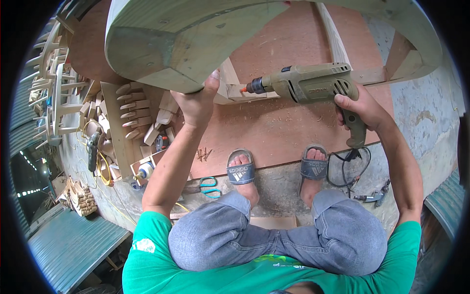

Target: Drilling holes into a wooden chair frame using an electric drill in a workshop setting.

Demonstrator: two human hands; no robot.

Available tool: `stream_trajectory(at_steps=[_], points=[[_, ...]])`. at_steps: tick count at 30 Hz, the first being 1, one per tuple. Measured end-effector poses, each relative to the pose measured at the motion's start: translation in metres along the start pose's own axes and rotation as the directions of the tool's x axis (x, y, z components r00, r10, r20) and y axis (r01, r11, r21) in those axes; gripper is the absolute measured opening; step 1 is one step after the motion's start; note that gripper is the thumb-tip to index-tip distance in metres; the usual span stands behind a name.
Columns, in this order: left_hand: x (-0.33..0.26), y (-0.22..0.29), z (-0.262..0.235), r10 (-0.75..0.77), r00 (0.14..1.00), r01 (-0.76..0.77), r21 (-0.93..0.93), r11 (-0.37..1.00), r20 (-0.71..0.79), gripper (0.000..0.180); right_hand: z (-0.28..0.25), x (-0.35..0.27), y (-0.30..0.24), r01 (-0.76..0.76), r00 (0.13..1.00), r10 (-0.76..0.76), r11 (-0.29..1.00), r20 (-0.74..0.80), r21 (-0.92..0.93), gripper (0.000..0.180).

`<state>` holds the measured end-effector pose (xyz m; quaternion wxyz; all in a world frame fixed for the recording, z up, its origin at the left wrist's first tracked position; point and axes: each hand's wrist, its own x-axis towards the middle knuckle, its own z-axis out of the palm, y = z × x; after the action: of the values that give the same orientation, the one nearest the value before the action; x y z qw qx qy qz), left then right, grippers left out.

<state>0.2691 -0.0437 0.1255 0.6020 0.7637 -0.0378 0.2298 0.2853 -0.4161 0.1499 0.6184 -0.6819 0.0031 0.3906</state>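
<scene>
My right hand (361, 109) is closed round the grip of an olive-green power drill (313, 84), which points left. The drill's short orange tip is at the end of a pale wooden bar (230, 92); I cannot tell whether it touches the wood. My left hand (197, 104) grips the lower edge of a large curved wooden frame (147, 54), thumb showing and the other fingers hidden behind the wood. The frame spans the top of the view and curves down at the right, joined there to a straight wooden rail (369, 76).
A reddish board (274, 130) with shavings and several screws (203, 155) lies underneath. Teal-handled scissors (209, 187) are by my left foot; a black cable (335, 179) and a metal tool (374, 197) are at right. Wooden parts (134, 110) are piled left, near a yellow hose (105, 171).
</scene>
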Motion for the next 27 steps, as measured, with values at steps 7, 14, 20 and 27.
stream_trajectory(at_steps=[7, 14, 20, 27], points=[[0.002, -0.001, -0.001, 0.02, 1.0, -0.02, 0.005, 1.0, -0.011, 0.015, -0.006, 0.004, -0.003, -0.043, 0.998, 0.042, 0.999, 0.053, 0.026, 0.041], [0.003, -0.003, -0.004, -0.009, 1.0, 0.009, 0.024, 1.0, 0.01, 0.017, -0.013, 0.007, 0.01, -0.044, 0.999, 0.04, 0.993, 0.036, 0.107, 0.063], [0.003, 0.0, -0.003, -0.022, 0.994, 0.035, -0.122, 0.992, 0.107, 0.023, -0.025, -0.019, 0.014, 0.023, 0.999, -0.028, 0.988, 0.03, 0.152, 0.072], [0.01, -0.045, -0.036, -0.111, 0.875, 0.203, -0.15, 0.968, 0.471, 0.077, -0.01, -0.149, 0.03, 0.072, 0.939, -0.008, 0.982, -0.345, 0.174, 0.081]])
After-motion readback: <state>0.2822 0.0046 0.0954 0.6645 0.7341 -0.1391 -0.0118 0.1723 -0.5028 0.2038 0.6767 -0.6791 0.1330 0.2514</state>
